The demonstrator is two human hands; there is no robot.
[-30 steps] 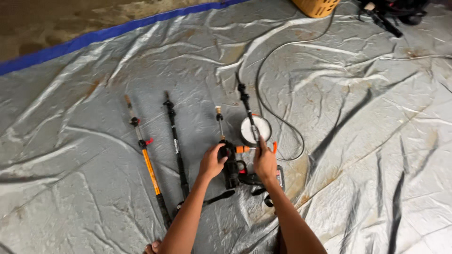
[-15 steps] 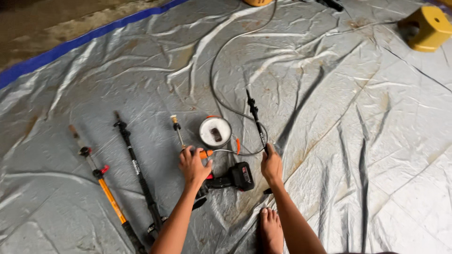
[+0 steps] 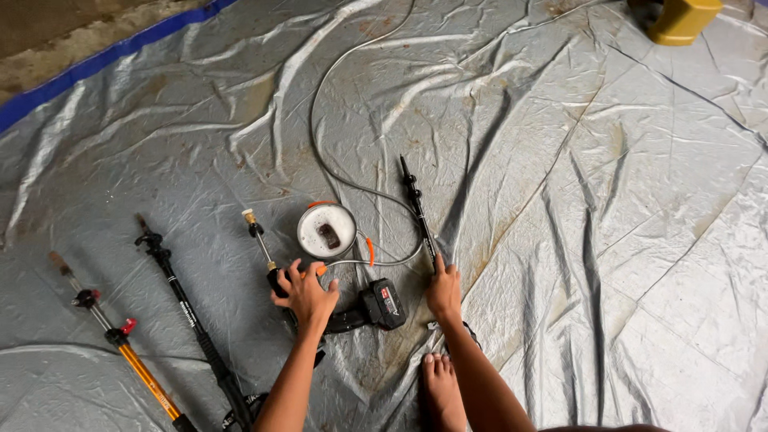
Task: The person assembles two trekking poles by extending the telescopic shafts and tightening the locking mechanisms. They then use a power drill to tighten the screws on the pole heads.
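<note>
My left hand [image 3: 307,294] rests on the black handle of a spray gun with a brass-tipped lance [image 3: 260,238]. A black battery pack [image 3: 383,304] with a red label sticks out just right of that hand. My right hand [image 3: 444,290] presses on the lower end of a thin black wand [image 3: 418,210] that points away from me. A round white container [image 3: 326,230] with an orange rim lies between the two hands, a little farther out. A grey hose [image 3: 336,172] curls from it toward the top of the view.
Everything lies on a wrinkled silver tarp [image 3: 576,208] with a blue edge [image 3: 104,68] at upper left. A black pole [image 3: 188,316] and an orange-and-black pole [image 3: 124,348] lie at left. A yellow container [image 3: 682,20] stands at top right. My bare foot [image 3: 442,388] is below my right hand.
The view has shifted, so the tools sit lower and the yellow container nearer the corner. My right hand slid onto the black wand's lower end; my left stays on the spray gun.
</note>
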